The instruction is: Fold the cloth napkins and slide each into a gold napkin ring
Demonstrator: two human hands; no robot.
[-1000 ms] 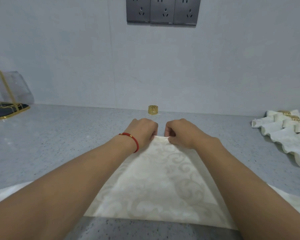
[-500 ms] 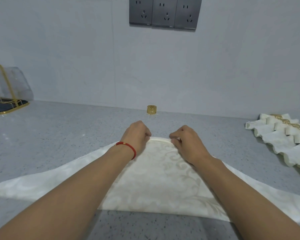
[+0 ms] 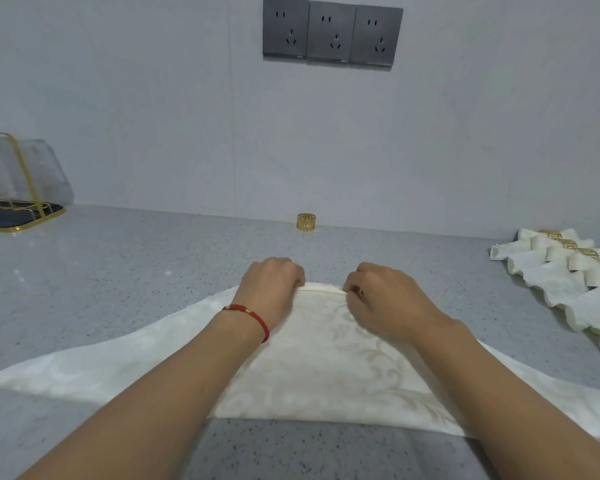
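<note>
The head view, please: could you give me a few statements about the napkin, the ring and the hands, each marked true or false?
1. Both the left hand and the right hand grip the far edge of the cream napkin. True.
2. The loose gold napkin ring lies on the napkin. False: it stands apart on the grey counter, near the wall.
3. Finished napkins in rings lie to the right. True.
4. The red bracelet is on the right wrist. False: it is on the left wrist.
</note>
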